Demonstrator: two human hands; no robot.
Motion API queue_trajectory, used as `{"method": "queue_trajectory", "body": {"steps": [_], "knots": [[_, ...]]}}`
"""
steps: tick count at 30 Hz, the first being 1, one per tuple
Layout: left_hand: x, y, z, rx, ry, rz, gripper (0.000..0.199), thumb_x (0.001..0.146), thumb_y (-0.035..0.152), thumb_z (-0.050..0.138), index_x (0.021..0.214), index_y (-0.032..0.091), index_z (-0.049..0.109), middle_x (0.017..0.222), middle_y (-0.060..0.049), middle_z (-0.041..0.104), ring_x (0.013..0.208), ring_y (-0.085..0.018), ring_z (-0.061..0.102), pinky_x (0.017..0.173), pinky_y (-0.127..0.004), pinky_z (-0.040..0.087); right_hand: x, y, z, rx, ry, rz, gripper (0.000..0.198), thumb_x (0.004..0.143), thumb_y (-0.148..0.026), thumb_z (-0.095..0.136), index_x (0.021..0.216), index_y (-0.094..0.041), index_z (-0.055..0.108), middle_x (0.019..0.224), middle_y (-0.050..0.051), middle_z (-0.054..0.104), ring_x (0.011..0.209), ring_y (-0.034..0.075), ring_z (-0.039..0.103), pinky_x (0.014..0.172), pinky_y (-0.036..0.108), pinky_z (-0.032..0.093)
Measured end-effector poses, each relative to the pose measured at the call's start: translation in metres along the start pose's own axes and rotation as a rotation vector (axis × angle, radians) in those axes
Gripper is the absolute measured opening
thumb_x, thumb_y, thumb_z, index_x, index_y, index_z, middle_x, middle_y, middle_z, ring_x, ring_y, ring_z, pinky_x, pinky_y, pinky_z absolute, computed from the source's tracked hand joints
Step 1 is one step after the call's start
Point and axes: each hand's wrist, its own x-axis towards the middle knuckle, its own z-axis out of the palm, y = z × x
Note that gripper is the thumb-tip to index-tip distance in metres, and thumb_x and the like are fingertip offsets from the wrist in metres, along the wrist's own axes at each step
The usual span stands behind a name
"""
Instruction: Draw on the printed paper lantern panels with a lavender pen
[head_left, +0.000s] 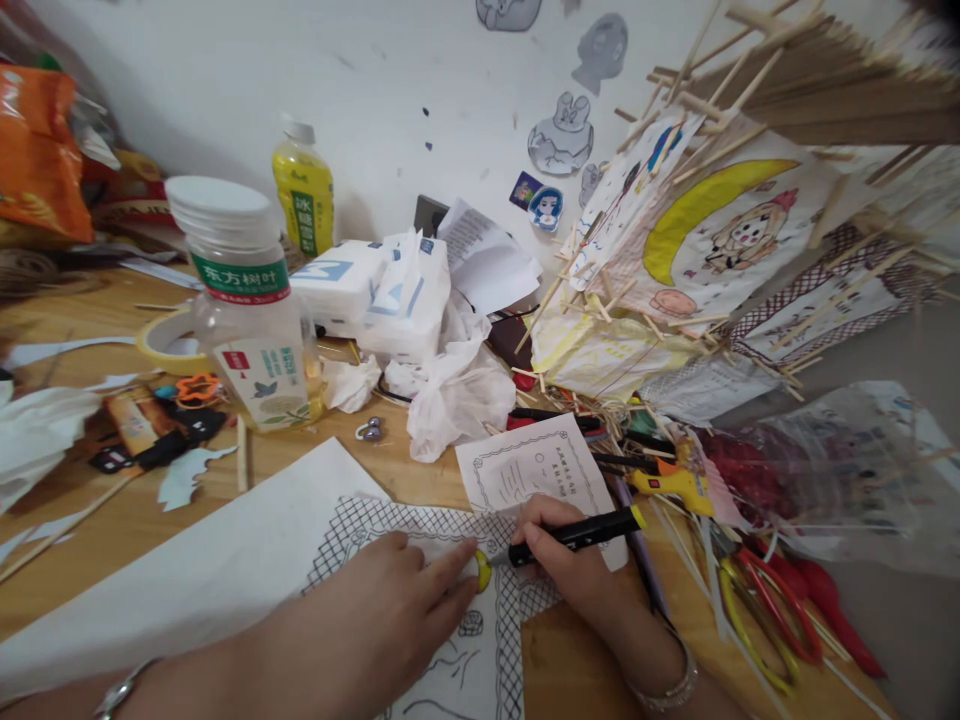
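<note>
Back left: orange bag (pixel 37 150). Yellow drink bottle (pixel 304 190) by the wall (pixel 375 70), grey stickers (pixel 562 140) up there too. Clear bottle (pixel 251 330), white cap, green label — tape roll (pixel 169 363) just beside it. Tissue packs (pixel 405 310) to its right, crumpled white plastic (pixel 465 390) in front. Right: yellow glue gun (pixel 679 487) — red scissor handles (pixel 802 612) nearer.

A white wall (pixel 420 60) is seen across the top of the frame, dotted with small dark marks. Grey cartoon stickers (pixel 561 135) are stuck on it, right of top centre. Below, a wooden table (pixel 420 488) is softly lit. Grey surface (pixel 911 625) is shown at lower right.
</note>
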Motion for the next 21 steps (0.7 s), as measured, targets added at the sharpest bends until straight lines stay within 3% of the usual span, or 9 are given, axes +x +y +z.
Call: {"method": "queue_trajectory", "body": {"steps": [21], "knots": [[0.0004,0.0005,-0.0009,-0.017,0.023,-0.012,0.025,0.083,0.009,0.051,0.106,0.015,0.061,0.122,-0.012,0.061,0.066,-0.018,0.059,0.058,-0.034,0.043,0.0004,-0.0006,-0.0003,0.014,-0.027,0.002,0.016,0.075,-0.025,0.051,0.060,-0.021,0.049,0.051,-0.004,0.049,0.046,0.011,0.045,0.045,0.022,0.036]]}}
